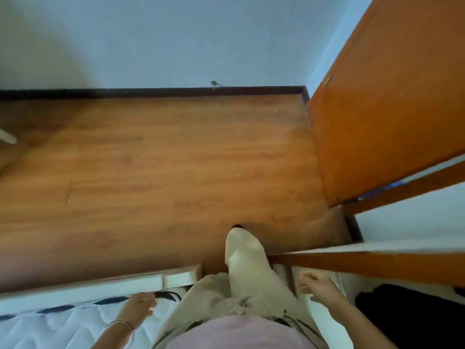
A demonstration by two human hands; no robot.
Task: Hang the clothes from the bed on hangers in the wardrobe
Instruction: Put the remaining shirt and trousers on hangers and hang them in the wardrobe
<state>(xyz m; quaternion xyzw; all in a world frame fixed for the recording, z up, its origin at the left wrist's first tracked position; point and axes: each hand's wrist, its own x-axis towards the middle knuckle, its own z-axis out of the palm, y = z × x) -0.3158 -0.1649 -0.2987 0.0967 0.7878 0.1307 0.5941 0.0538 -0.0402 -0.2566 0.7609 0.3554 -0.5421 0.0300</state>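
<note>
Your pink top and loose beige trousers fill the bottom edge, one leg stepping forward. At far left lies the bed, its white quilted cover puckered and crossed by dark blue dashes. Your left hand, bangles at the wrist, rests at its edge, fingertips at some thin black loops; blur hides whether it grips them, and whether they are a garment or a hanger. Smooth wood-grain floor spans the middle. Your right hand hangs loosely curled, holding nothing, well apart from the left. Rightmost, the glossy orange wardrobe door stands open above a dark, soft-looking heap. With your 2 hands carrying no clear garment, I judge hanging lies ahead.
</note>
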